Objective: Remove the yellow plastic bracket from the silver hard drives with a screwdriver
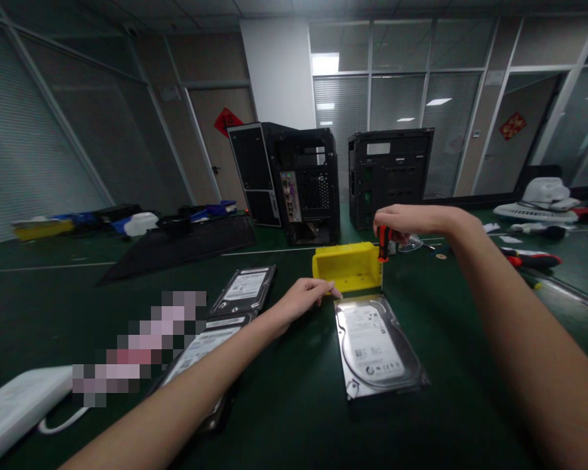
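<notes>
A silver hard drive lies flat on the dark green table, label up. My right hand grips a red and black screwdriver held upright, its shaft reaching down to the drive's far right corner. My left hand rests with fingers stretched out at the drive's far left corner, touching the table beside a yellow plastic bin. Two more hard drives lie to the left, one partly hidden under my left forearm.
Two open black computer cases stand at the back. A black side panel lies flat at left, with blue and yellow bins behind. Red-handled pliers and a white device sit at right. A white box lies near left.
</notes>
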A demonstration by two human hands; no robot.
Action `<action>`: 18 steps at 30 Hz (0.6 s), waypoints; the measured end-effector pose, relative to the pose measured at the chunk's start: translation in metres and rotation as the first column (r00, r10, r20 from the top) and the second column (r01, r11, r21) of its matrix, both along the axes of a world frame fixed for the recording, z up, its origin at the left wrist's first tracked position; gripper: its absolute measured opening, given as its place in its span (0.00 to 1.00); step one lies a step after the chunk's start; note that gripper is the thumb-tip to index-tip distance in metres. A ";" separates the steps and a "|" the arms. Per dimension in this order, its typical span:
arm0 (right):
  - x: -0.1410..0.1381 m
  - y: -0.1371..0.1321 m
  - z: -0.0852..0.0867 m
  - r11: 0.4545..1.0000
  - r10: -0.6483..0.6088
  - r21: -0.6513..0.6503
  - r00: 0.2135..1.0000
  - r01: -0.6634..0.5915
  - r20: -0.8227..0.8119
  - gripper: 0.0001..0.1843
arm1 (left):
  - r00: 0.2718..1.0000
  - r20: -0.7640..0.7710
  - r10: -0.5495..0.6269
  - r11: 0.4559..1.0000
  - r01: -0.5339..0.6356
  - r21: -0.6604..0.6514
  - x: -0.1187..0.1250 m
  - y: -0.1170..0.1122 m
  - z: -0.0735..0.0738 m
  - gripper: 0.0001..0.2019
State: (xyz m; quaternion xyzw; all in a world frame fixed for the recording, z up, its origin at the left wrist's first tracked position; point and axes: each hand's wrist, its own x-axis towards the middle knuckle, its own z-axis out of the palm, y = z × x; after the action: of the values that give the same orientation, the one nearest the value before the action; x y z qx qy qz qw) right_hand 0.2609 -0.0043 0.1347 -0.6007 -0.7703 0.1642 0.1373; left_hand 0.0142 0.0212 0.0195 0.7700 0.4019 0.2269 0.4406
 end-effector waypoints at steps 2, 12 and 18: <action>0.002 0.002 -0.001 1.000 0.011 0.015 1.000 -0.011 0.002 0.14 | 1.000 -0.020 0.001 1.000 -0.001 0.006 0.000 -0.003 0.003 0.19; -0.001 0.004 -0.002 1.000 0.017 0.006 1.000 -0.017 -0.024 0.25 | 1.000 0.012 0.025 0.996 -0.024 -0.083 0.003 -0.006 0.006 0.16; -0.004 0.004 -0.003 1.000 -0.005 0.003 0.999 0.005 -0.051 0.24 | 1.000 0.010 -0.013 0.998 0.014 -0.068 0.003 -0.006 0.005 0.14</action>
State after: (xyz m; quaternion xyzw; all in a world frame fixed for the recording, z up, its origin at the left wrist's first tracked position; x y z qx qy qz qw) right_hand 0.2566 -0.0002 0.1316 -0.5980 -0.7653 0.1780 0.1583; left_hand 0.0170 0.0153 0.0243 0.7560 0.4021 0.2140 0.4701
